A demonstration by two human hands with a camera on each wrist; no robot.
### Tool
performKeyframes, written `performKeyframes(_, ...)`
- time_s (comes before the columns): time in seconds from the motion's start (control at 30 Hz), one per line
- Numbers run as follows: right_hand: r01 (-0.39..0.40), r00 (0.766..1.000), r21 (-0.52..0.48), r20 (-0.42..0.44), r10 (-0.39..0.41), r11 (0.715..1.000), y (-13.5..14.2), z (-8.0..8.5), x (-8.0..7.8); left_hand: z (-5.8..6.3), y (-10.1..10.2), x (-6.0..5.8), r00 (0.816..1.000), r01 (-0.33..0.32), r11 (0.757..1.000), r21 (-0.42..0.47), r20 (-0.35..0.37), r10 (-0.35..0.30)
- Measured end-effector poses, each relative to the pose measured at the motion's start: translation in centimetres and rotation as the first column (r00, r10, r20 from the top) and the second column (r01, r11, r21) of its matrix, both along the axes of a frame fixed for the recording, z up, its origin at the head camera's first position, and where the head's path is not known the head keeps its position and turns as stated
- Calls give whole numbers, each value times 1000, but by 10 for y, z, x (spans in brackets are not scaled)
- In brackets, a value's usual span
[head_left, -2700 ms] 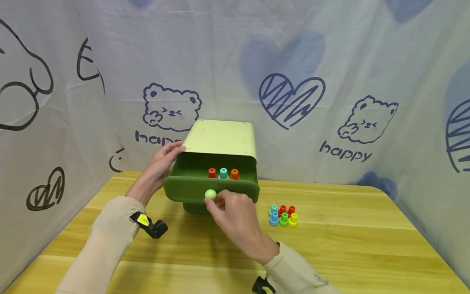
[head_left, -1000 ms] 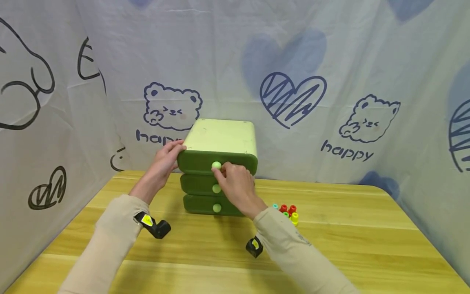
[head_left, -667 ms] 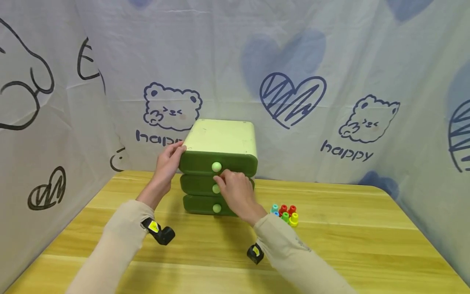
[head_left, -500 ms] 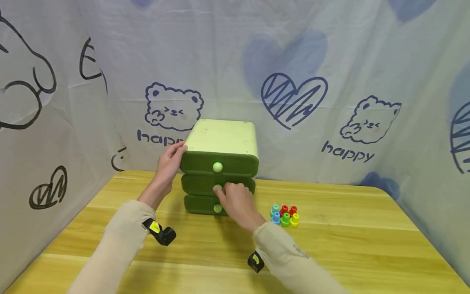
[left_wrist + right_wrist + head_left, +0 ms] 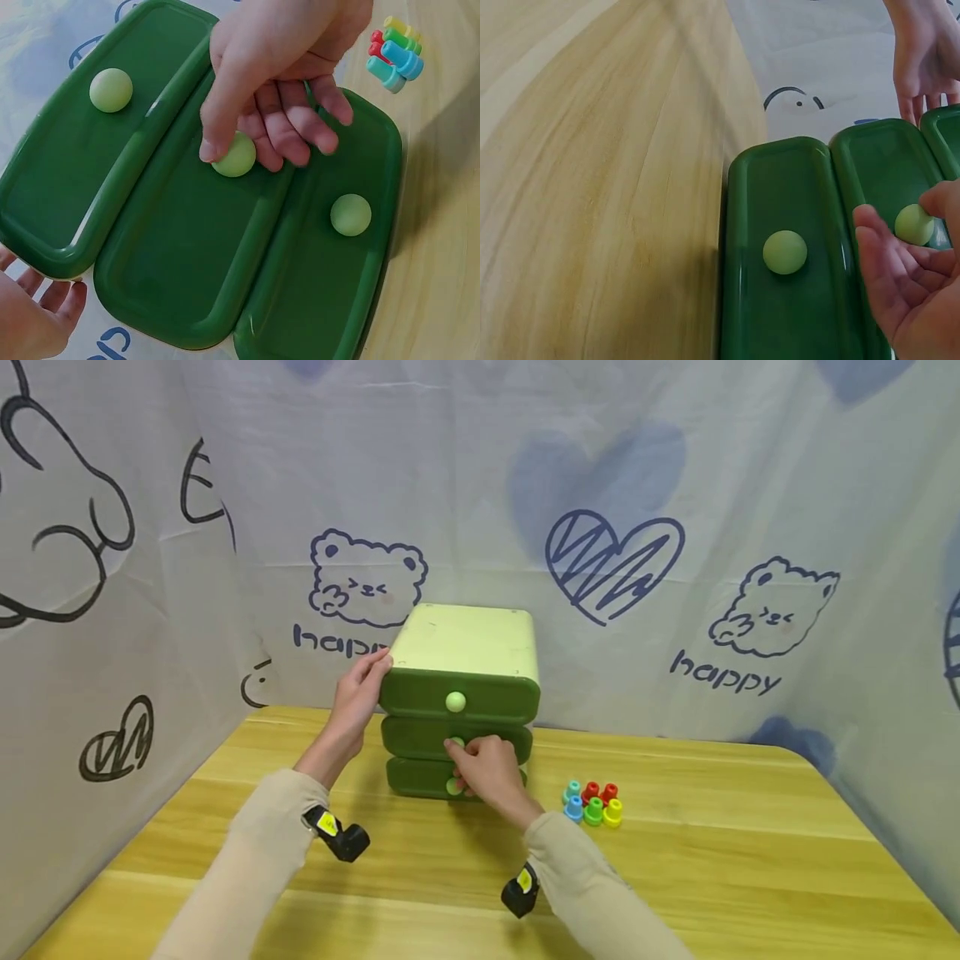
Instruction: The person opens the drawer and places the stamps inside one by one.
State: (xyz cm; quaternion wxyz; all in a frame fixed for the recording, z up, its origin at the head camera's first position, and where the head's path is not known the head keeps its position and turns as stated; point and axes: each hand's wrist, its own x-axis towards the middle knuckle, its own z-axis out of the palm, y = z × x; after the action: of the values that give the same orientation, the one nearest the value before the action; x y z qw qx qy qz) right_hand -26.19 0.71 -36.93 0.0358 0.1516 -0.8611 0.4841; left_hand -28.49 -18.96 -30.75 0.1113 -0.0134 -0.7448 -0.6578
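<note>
A small cabinet with a pale green top [image 5: 465, 639] and three dark green drawers stands at the back of the table. All three drawer fronts sit closed. With straight fingers, my left hand [image 5: 352, 702] rests against the cabinet's upper left side. My right hand [image 5: 491, 772] is at the middle drawer [image 5: 416, 737], thumb and index finger pinching its round knob [image 5: 236, 159]. The other fingers are loosely bent below it. Above is the top drawer's knob [image 5: 455, 702]; the bottom drawer's knob [image 5: 784, 252] is just under the right hand.
Several small coloured pegs stand grouped on the table right of the cabinet, among them a yellow peg [image 5: 612, 812] and a blue peg [image 5: 573, 810]. A printed cloth [image 5: 480, 485] hangs close behind the wooden table [image 5: 705, 860].
The top drawer, earlier pulled out with red, teal and orange pegs showing inside, has been pushed in. My right hand let go of its knob and moved down to the middle one.
</note>
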Motion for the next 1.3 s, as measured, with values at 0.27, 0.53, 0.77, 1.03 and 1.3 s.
performKeyframes(0.27,3,999,24,-41,-2,1000,1,1,2,0,1,0,1000,-12,1000,2,-1,12)
performKeyframes(0.53,2,998,75,-63,2,997,0,5,16,0,-1,-1,1000,-2,1000,-13,8,2)
performKeyframes(0.77,19,997,77,-70,-14,997,0,-1,22,-4,-2,-2,1000,-9,1000,4,13,8)
performKeyframes(1.03,15,991,114,-135,1,993,0,2,28,3,-2,-1,998,-21,1000,-6,52,21)
performKeyframes(1.3,18,985,166,-173,11,986,1,4,35,10,0,0,998,-26,1000,0,63,26)
